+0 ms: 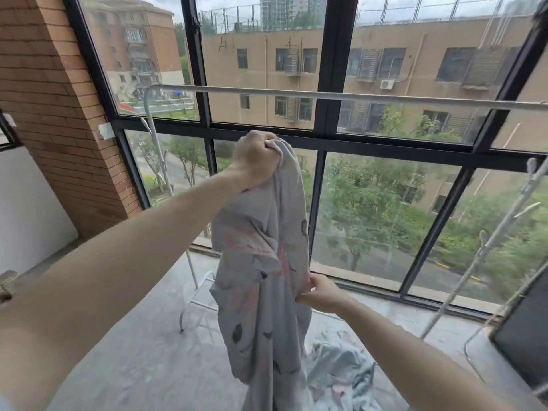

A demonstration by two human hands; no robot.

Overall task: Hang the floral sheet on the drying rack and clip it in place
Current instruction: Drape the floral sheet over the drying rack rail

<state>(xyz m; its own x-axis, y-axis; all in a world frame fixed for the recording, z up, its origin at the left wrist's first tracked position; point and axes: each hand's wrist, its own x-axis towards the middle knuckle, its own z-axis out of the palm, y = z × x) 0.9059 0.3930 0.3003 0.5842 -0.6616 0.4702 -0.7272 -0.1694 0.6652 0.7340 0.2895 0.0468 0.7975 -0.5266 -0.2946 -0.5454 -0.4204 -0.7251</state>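
Now, your left hand (255,161): fisted round the floral sheet (261,262) top, at 12 o'clock.
Your right hand (320,293): pinched its edge, 3 o'clock.
Drying rack (326,96): bare above.

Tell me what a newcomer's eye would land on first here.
First, the floral sheet hanging bunched in mid-frame, gripped at its top by the left hand and pinched lower down by the right hand, its tail heaped on the floor. Behind it the white drying rack bar runs bare across the big dark-framed window.
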